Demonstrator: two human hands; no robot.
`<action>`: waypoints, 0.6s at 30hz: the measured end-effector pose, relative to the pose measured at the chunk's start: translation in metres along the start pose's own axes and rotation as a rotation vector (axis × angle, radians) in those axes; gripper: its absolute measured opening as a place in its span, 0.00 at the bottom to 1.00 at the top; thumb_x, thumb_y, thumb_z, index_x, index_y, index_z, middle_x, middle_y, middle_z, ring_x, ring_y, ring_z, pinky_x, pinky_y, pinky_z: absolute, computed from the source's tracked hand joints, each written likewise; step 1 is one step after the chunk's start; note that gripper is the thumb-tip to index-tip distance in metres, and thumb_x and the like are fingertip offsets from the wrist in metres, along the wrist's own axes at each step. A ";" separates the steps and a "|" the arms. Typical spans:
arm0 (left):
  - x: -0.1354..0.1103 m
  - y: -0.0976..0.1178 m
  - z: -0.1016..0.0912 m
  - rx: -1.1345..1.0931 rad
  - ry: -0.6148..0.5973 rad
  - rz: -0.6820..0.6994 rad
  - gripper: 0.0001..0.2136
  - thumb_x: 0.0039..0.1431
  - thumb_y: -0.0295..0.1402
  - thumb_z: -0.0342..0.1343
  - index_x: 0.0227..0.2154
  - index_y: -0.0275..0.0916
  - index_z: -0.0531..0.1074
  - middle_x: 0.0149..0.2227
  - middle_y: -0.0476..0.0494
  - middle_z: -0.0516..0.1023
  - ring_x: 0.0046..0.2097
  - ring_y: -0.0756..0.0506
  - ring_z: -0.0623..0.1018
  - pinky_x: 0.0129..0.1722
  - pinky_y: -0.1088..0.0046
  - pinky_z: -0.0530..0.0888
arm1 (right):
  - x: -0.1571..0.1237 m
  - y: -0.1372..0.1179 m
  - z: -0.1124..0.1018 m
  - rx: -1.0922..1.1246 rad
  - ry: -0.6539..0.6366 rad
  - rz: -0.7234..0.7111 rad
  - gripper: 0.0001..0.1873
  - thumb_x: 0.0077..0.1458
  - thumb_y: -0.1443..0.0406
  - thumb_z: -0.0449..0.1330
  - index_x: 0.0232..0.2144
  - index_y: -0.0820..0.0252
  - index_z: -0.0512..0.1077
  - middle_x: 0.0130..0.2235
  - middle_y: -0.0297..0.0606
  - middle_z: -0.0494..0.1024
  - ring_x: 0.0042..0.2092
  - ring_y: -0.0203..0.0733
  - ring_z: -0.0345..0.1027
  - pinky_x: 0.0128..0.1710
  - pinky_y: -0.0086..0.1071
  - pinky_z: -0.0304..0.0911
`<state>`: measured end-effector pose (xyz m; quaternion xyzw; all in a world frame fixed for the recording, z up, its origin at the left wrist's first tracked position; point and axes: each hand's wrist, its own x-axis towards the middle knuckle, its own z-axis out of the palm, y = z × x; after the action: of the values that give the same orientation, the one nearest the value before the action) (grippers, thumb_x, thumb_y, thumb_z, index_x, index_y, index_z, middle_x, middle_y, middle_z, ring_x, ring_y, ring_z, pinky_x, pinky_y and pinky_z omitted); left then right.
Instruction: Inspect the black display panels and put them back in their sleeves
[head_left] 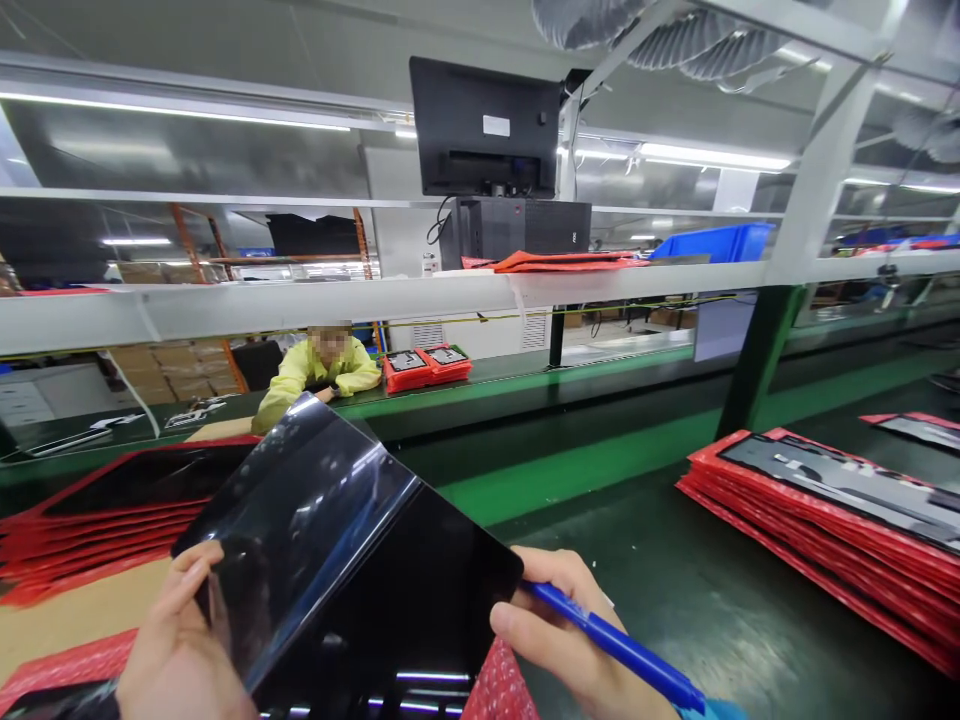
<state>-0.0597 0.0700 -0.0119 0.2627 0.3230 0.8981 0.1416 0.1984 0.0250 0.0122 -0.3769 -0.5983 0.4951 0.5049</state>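
A glossy black screen panel is held tilted in front of me. Clear protective film covers its left part and bends along a bright diagonal crease. My left hand pinches the film at its left edge; whether those fingers also grip the panel beneath, I cannot tell. At the panel's right corner, my right hand grips the edge between thumb and fingers. It also holds a blue pen, which slants down to the right. Red bubble wrap shows below the panel.
Red bubble-wrap sleeves with dark panels are stacked at left. Another stack of red sleeves lies at right on the dark green bench. Across the line sits a person in yellow. Overhead is a white rail bearing a monitor.
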 end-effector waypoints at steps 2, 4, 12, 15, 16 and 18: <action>0.000 0.002 0.004 -0.009 0.027 0.038 0.07 0.33 0.28 0.65 0.18 0.39 0.72 0.27 0.60 0.77 0.37 0.53 0.73 0.43 0.80 0.68 | 0.000 -0.001 0.000 -0.054 -0.005 -0.019 0.11 0.48 0.57 0.64 0.23 0.58 0.76 0.25 0.32 0.74 0.29 0.40 0.67 0.32 0.31 0.63; 0.000 0.002 0.005 -0.003 0.036 0.051 0.06 0.33 0.28 0.65 0.18 0.39 0.73 0.27 0.59 0.77 0.37 0.53 0.74 0.44 0.79 0.69 | -0.001 -0.003 0.002 -0.072 0.006 -0.038 0.13 0.51 0.56 0.62 0.22 0.56 0.77 0.24 0.32 0.75 0.28 0.40 0.68 0.33 0.32 0.65; 0.006 0.002 0.003 0.041 0.029 0.129 0.07 0.29 0.29 0.66 0.16 0.42 0.74 0.25 0.61 0.78 0.35 0.53 0.73 0.47 0.80 0.67 | -0.002 0.000 -0.002 -0.122 0.077 -0.007 0.17 0.54 0.53 0.59 0.21 0.54 0.79 0.24 0.33 0.77 0.32 0.43 0.70 0.38 0.33 0.66; 0.007 0.003 0.002 0.054 0.003 0.089 0.07 0.28 0.30 0.66 0.16 0.42 0.75 0.26 0.60 0.78 0.35 0.53 0.73 0.43 0.80 0.68 | 0.002 0.004 -0.007 -0.214 0.037 0.010 0.20 0.52 0.50 0.60 0.18 0.55 0.76 0.22 0.32 0.73 0.30 0.42 0.67 0.33 0.32 0.64; 0.007 0.004 0.002 0.056 -0.007 0.060 0.07 0.28 0.31 0.66 0.15 0.41 0.75 0.26 0.59 0.78 0.35 0.52 0.74 0.41 0.80 0.69 | 0.004 0.005 -0.008 -0.241 0.031 0.015 0.19 0.51 0.50 0.61 0.18 0.55 0.76 0.22 0.31 0.72 0.30 0.42 0.66 0.32 0.32 0.63; 0.006 0.007 0.003 0.063 -0.008 0.002 0.06 0.29 0.31 0.65 0.14 0.41 0.73 0.26 0.57 0.77 0.35 0.52 0.74 0.38 0.80 0.69 | 0.008 0.009 -0.009 -0.273 0.016 0.013 0.19 0.50 0.51 0.61 0.18 0.56 0.75 0.22 0.31 0.71 0.30 0.41 0.65 0.32 0.32 0.62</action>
<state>-0.0641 0.0688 -0.0032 0.2709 0.3505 0.8865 0.1339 0.2046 0.0365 0.0057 -0.4498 -0.6536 0.4094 0.4503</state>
